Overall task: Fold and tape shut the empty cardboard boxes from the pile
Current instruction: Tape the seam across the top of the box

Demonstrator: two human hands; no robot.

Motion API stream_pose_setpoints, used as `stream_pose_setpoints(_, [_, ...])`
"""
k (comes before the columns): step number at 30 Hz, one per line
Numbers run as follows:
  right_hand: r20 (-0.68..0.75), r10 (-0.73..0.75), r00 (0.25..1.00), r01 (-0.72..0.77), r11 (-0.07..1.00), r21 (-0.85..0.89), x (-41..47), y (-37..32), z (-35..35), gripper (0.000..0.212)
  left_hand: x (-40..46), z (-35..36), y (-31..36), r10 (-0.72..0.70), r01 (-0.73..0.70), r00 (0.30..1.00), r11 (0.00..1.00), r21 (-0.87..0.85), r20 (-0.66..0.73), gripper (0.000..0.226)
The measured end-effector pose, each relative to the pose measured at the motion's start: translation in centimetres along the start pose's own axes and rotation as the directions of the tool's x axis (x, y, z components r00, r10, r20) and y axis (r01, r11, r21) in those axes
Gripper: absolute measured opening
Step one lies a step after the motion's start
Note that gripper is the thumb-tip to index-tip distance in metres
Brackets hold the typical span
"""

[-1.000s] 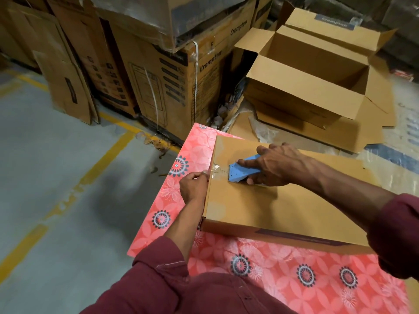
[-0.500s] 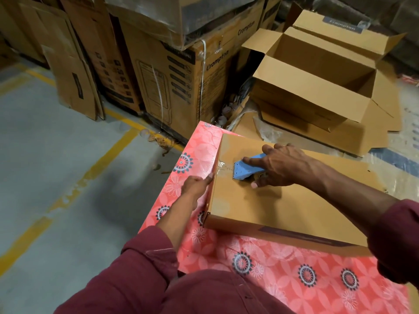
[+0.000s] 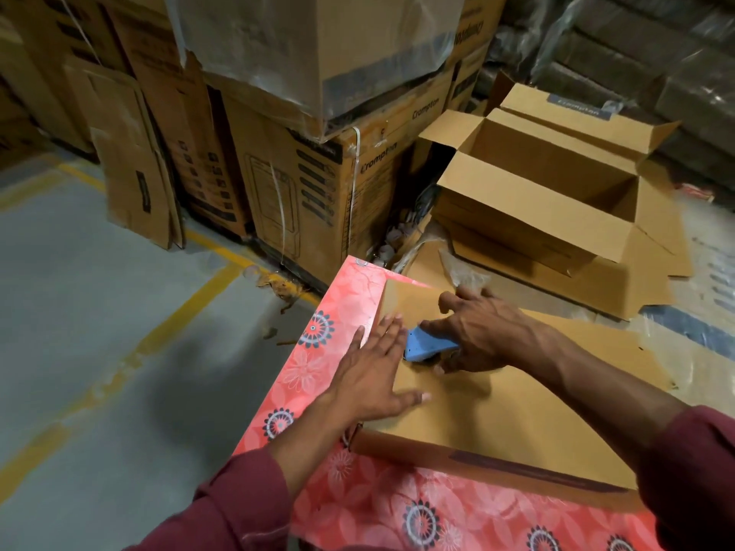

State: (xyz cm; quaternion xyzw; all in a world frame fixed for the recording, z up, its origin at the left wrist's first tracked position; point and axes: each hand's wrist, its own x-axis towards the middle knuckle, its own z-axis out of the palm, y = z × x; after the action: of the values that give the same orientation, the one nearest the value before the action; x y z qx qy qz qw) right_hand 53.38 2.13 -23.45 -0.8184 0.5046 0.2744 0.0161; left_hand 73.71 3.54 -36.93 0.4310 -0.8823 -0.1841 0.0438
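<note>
On box point(image 3: 497, 415): flat left hand point(image 3: 372, 375), fingers point(image 3: 387, 332) straight.

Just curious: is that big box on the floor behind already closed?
No, the big box stands with its flaps spread open and its inside showing.

Blue tape dispenser point(image 3: 429, 347); brown box point(image 3: 497, 415); pink floral tablecloth point(image 3: 397, 507).

The right hand point(image 3: 483, 338) covered most of the blue tape dispenser point(image 3: 427, 347), so only its front end showed and its roll was hidden. Right of the dispenser, the sealed cardboard box point(image 3: 497, 423) had its far right end behind the right sleeve point(image 3: 692, 471). The floral tablecloth point(image 3: 378, 507) was cut off by the lower edge. Print on the stacked cartons point(image 3: 318, 184) behind the dispenser was too blurred to read in full.
</note>
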Motion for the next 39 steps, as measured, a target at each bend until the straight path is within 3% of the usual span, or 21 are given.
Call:
stream_pose_setpoints(3, [0.012,-0.129,0.992,0.128,0.991,0.038,0.4,-0.8,-0.7,0.053,-0.2,0.3,0.0,-0.018,0.017,0.999,0.999,0.05,0.03,0.121])
stream_pose_setpoints(6, [0.059,-0.134,0.989,0.131,0.991,0.04,0.4,-1.5,-0.4,0.04,-0.3,0.4,-0.2,-0.03,0.026,0.998,0.997,0.079,0.048,0.122])
stream_pose_setpoints(16, [0.211,0.003,0.978,-0.013,0.999,0.045,-2.9,2.1,0.4,0.041,-0.4,0.0,0.1,-0.018,0.012,0.996,0.997,0.072,0.085,0.122])
stream_pose_setpoints(22, [0.148,-0.006,0.989,-0.009,0.995,0.102,-3.3,2.1,0.9,0.039,0.4,-0.6,2.2,-0.042,-0.005,0.988,0.953,0.303,0.147,0.126])
stream_pose_setpoints(25, [0.092,-0.029,0.995,0.019,0.995,0.1,-3.5,2.4,1.5,0.04,1.1,0.7,6.3,0.057,-0.11,0.975,0.963,0.244,0.212,0.131])
stream_pose_setpoints(28, [0.085,-0.056,0.995,0.048,0.994,0.094,-4.2,3.2,2.0,0.05,1.3,1.6,7.9,0.063,-0.093,0.986,0.978,0.189,0.157,0.132])
stream_pose_setpoints(35, [-0.112,-0.215,0.97,0.23,0.962,0.144,-4.8,1.0,-1.3,0.06,-2.7,-0.8,0.4,0.162,-0.173,0.985,0.959,0.223,0.065,0.118])
stream_pose_setpoints(39, [-0.084,-0.179,0.98,0.191,0.968,0.165,-2.0,-1.7,-1.1,0.051,-3.5,-1.6,-1.8,0.189,-0.211,0.977,0.932,0.294,0.1,0.118])
